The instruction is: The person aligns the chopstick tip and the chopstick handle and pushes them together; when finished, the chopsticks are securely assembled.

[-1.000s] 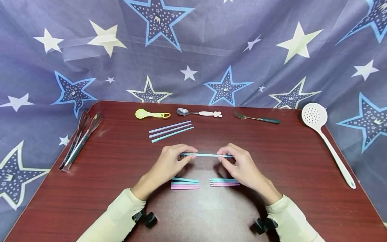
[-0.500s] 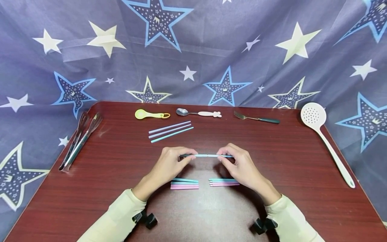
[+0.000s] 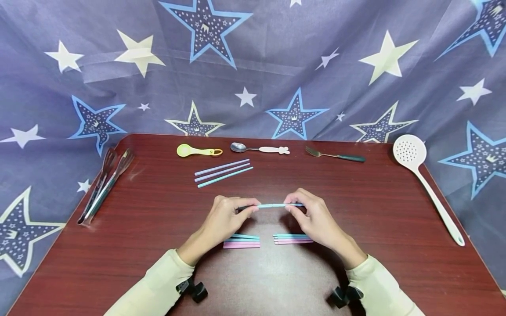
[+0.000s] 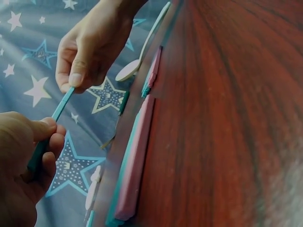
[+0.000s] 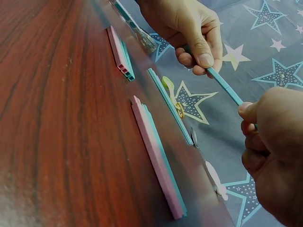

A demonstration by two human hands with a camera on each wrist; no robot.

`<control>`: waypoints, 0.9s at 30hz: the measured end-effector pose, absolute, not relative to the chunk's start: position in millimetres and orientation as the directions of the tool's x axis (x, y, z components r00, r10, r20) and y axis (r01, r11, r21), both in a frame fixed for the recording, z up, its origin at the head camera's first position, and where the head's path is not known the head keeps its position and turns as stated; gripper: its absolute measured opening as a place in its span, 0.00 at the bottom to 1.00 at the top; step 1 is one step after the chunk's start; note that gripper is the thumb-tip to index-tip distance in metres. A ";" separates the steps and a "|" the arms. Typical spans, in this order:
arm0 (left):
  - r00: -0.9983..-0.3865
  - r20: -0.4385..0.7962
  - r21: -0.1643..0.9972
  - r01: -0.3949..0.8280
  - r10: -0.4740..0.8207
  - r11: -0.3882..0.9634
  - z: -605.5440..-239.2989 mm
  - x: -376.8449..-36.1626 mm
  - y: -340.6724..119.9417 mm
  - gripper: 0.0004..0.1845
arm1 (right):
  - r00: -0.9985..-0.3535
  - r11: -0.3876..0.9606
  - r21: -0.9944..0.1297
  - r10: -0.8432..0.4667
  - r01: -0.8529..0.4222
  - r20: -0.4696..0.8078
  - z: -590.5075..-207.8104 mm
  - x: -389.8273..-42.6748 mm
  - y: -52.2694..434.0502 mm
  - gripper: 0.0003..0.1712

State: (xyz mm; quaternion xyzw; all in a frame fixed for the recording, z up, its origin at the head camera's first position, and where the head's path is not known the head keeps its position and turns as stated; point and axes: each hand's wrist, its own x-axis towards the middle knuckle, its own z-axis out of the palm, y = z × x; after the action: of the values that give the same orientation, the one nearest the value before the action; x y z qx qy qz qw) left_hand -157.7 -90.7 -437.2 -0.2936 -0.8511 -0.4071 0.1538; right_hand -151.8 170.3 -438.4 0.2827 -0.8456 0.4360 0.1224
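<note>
Both hands hold one thin teal straw (image 3: 272, 205) level above the dark red table (image 3: 158, 228). My left hand (image 3: 247, 210) pinches its left end between thumb and fingers, and my right hand (image 3: 291, 206) pinches the right end. The left wrist view shows the straw (image 4: 61, 105) running from my left hand (image 4: 33, 151) up to the right hand (image 4: 78, 71). In the right wrist view, the straw (image 5: 225, 87) spans my right hand (image 5: 258, 127) and the left hand (image 5: 194, 47). Under the hands lie two small piles of short teal and pink straw pieces, one left (image 3: 242, 241) and one right (image 3: 293, 238).
Three long straws (image 3: 223, 172) lie behind the hands. Along the far edge are a yellow spoon (image 3: 197, 151), a metal spoon with a white handle (image 3: 258, 149) and a fork (image 3: 335, 155). A white skimmer (image 3: 424, 184) lies at the right, tongs (image 3: 104, 184) at the left edge.
My left hand has slid a little right and toward me along the straw, so less of the straw shows between the hands. The right hand has barely moved.
</note>
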 end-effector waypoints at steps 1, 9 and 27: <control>-0.776 0.507 0.600 0.631 0.376 0.492 -437.9 -157.6 -90.0 0.05 | -0.807 0.458 -0.665 -0.375 -0.590 0.457 -438.8 -151.8 170.8 0.01; -0.756 0.551 0.583 0.651 0.353 0.486 -442.2 -158.1 -89.9 0.05 | -0.781 0.445 -0.642 -0.388 -0.624 0.490 -439.9 -154.7 170.2 0.02; -0.829 0.481 0.626 0.552 0.285 0.551 -434.7 -164.3 -131.2 0.04 | -0.822 0.476 -0.671 -0.295 -0.568 0.486 -435.2 -161.1 185.8 0.10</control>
State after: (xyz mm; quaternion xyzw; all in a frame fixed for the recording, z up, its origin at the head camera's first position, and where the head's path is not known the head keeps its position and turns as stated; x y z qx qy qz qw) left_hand -164.3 -131.2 -434.7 -0.2421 -0.8651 -0.4075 0.1638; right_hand -161.1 185.8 -435.2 0.2553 -0.8452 0.4436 0.1537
